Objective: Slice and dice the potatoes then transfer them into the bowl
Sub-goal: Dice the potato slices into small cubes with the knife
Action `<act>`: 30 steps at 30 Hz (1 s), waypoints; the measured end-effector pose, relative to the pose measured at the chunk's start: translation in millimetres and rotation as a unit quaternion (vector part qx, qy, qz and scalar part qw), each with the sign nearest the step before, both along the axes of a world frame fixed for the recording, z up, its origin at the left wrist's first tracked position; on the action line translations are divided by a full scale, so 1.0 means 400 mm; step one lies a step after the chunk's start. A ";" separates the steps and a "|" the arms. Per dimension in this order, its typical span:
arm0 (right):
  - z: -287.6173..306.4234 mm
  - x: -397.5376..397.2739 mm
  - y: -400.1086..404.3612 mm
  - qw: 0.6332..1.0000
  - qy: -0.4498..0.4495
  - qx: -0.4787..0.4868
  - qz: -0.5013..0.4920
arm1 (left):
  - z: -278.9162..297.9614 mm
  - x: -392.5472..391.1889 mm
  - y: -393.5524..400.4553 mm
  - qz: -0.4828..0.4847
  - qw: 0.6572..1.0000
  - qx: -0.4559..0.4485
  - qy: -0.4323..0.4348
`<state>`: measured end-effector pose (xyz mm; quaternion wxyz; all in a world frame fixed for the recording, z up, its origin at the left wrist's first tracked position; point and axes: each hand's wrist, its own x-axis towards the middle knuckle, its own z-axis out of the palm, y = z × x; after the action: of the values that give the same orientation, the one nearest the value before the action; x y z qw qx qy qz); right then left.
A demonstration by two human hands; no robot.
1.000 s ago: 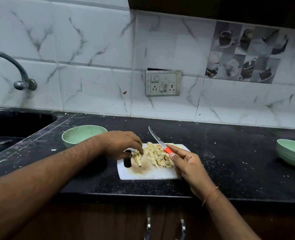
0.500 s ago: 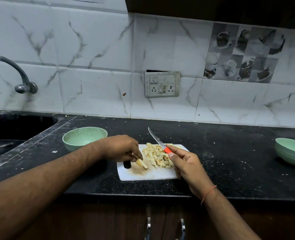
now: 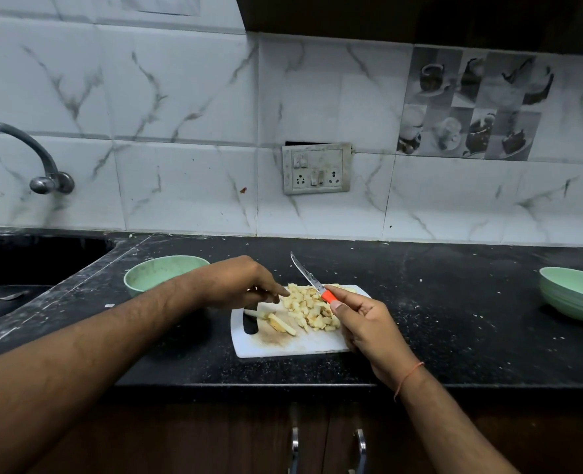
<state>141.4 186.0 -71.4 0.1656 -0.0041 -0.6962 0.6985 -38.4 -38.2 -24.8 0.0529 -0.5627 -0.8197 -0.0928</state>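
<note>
A white cutting board (image 3: 283, 344) lies on the black counter. On its far right part sits a pile of diced potato (image 3: 309, 307). A few longer potato strips (image 3: 282, 325) lie to the pile's left, near the board's handle hole. My left hand (image 3: 240, 282) hovers over the board's far left corner, fingers stretched out, the index tip touching the edge of the pile. My right hand (image 3: 363, 325) grips the orange handle of a knife (image 3: 306, 273); its blade points up and away, above the dice. An empty green bowl (image 3: 160, 273) stands left of the board, partly behind my left forearm.
A stack of green bowls (image 3: 574, 293) sits at the counter's far right. A dark sink (image 3: 26, 268) with a tap (image 3: 26, 148) lies at the left. A tiled wall with a socket panel (image 3: 315, 168) backs the counter. Cabinet handles show below the front edge.
My left hand has let go of the potato strips and moved back and right, fingers straightening toward the pile. The strips now lie uncovered. The knife has barely moved.
</note>
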 end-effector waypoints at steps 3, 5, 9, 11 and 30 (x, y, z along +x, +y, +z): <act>-0.003 -0.002 0.003 1.000 0.001 -0.003 0.001 | -0.010 0.015 0.029 -0.026 1.000 -0.010 -0.009; -0.005 -0.005 0.005 1.000 0.003 -0.002 0.002 | -0.021 0.023 0.045 -0.027 0.998 -0.047 -0.031; -0.006 -0.004 0.007 1.000 0.007 -0.006 0.005 | -0.017 0.021 0.033 -0.001 0.998 -0.029 -0.057; -0.009 -0.006 0.012 1.000 0.008 -0.006 0.006 | -0.004 0.003 0.009 0.033 0.998 -0.008 -0.045; -0.043 -0.039 0.041 1.000 0.029 -0.005 0.006 | -0.045 -0.035 -0.024 0.057 0.997 0.011 -0.053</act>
<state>125.9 202.3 -88.6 0.1818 0.0192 -0.6877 0.7026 -52.6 -47.9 -42.8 0.0214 -0.5087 -0.8510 -0.1284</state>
